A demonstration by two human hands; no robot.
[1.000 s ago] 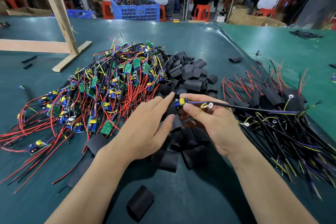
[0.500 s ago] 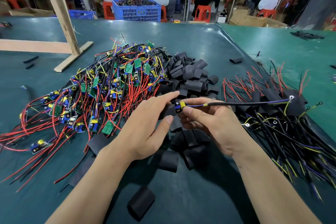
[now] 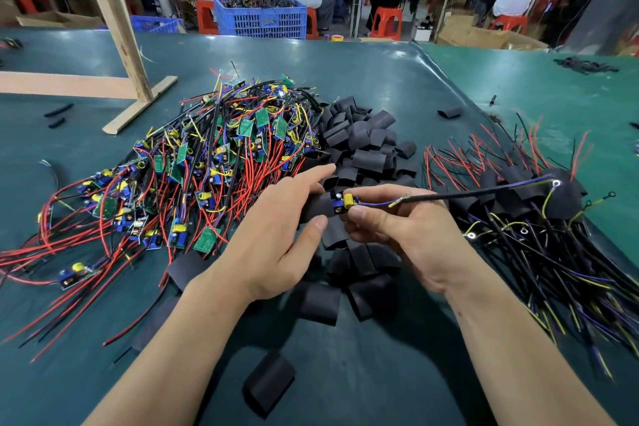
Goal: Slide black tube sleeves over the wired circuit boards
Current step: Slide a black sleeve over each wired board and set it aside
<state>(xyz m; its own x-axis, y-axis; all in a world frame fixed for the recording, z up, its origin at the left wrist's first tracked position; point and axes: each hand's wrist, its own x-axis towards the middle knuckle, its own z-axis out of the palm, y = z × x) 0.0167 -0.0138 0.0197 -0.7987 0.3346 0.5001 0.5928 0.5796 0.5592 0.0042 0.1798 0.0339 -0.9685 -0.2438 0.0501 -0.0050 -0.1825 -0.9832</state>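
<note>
Single head-worn wide-angle view: looks forward and down from above the green table [image 3: 397, 86], close over both forearms; far workbenches and seated workers fill the top edge. No second view.

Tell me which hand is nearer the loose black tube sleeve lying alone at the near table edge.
Left. The left hand is above and slightly right of the lone black tube sleeve; the right hand sits farther right, pinching a wired circuit board.

Left hand [image 3: 276, 228] pinching, forefinger extended; right hand [image 3: 404, 228] pinching.
</note>
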